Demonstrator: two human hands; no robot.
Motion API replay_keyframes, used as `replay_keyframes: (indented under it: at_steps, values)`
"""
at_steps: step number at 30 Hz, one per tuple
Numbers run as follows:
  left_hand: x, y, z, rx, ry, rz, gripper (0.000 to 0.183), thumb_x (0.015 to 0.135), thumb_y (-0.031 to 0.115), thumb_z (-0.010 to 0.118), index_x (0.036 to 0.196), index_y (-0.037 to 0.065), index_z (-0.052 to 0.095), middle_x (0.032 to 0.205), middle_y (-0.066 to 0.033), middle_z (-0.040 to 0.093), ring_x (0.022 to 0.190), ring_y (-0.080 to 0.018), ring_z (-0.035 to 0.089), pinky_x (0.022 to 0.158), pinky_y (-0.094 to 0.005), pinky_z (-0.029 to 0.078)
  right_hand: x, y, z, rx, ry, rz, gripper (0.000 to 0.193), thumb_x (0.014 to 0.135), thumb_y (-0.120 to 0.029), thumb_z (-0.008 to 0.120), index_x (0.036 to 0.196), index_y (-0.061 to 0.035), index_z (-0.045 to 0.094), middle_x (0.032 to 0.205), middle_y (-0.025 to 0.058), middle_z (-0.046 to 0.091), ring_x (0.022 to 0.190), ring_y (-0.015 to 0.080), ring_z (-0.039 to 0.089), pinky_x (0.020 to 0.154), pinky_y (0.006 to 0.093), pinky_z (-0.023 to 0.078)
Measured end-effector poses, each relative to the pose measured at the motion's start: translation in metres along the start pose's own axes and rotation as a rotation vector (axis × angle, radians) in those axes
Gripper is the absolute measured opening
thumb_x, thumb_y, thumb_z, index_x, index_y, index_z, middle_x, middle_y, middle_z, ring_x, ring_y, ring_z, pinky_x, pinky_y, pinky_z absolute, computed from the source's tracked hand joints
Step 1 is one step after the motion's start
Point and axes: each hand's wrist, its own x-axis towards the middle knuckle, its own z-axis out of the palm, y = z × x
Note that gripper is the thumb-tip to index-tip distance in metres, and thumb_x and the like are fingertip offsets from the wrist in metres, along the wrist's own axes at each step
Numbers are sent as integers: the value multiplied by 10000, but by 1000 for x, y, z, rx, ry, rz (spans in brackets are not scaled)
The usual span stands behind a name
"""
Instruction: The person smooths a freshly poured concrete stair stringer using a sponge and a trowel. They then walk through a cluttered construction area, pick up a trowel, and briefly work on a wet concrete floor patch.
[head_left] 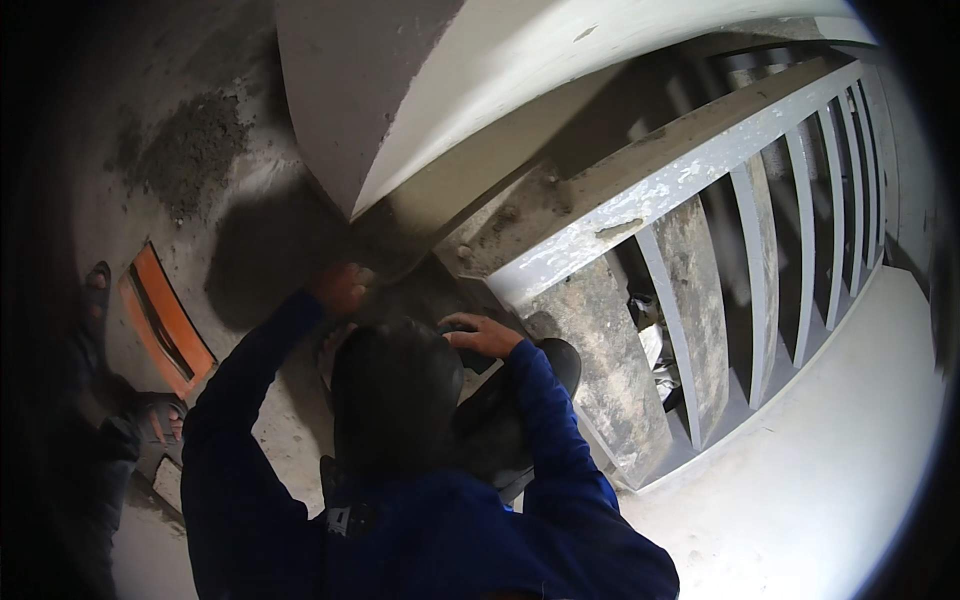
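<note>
My left hand (342, 288) reaches into the shadow at the foot of the wall corner, low to the floor. Its fingers are dim and blurred, so what they hold or touch cannot be made out. My right hand (484, 336) is beside my dark-clad knee (395, 385), fingers curled over a dark object (480, 358). Its kind is hidden by shadow and by the hand. Both arms are in blue sleeves. The wall corner (352, 205) comes down just beyond my hands, and a dusty ledge (520, 225) runs off to the right.
A grey-white slatted frame (640, 235) fills the right, with stained panels behind its bars. At left lie an orange flat piece with a dark slot (168, 318) and a patch of grey rubble (195, 150). Another person's sandalled foot (165, 422) is at the left edge.
</note>
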Motion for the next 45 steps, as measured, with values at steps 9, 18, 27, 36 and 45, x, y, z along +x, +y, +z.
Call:
replay_keyframes:
  at_steps: [9, 18, 27, 36, 45]
  values:
    - [-102, -35, 33, -138, 196, -180, 515, 842, 332, 634, 1217, -5, 532, 1163, -242, 584, 1098, -396, 552, 902, -446, 453, -62, -21, -14, 567, 201, -184, 563, 855, -362, 630, 1293, -31, 506, 1144, 104, 592, 1023, 175, 570, 898, 288, 456]
    - [19, 51, 12, -291, 335, 39, 465, 855, 300, 609, 1180, -25, 545, 1087, -282, 602, 1052, -425, 567, 886, -448, 455, -111, 21, -20, 1328, 416, -443, 717, 820, -431, 662, 1321, 22, 422, 1100, 161, 591, 873, 290, 646, 675, 447, 567]
    - [112, 78, -15, -166, 228, -60, 458, 818, 357, 645, 1080, -12, 580, 1008, -256, 636, 983, -426, 596, 828, -463, 475, -107, 32, -23, 1436, 500, -427, 801, 785, -491, 678, 1331, 21, 394, 1083, 185, 585, 854, 333, 645, 627, 454, 553]
    - [-17, 36, 37, -340, 239, -255, 520, 797, 355, 687, 1160, 3, 562, 1076, -240, 621, 1033, -396, 591, 867, -442, 467, -89, 3, -22, 1166, 413, -355, 686, 832, -391, 650, 1342, -1, 406, 1100, 130, 571, 923, 235, 611, 770, 364, 521]
    - [-83, -14, 73, -424, 331, -327, 559, 806, 372, 660, 1175, -28, 529, 1064, -267, 619, 997, -413, 610, 836, -457, 490, 9, -38, 17, 442, 140, -85, 548, 871, -357, 631, 1316, -71, 490, 1168, 75, 538, 1008, 141, 529, 886, 282, 433]
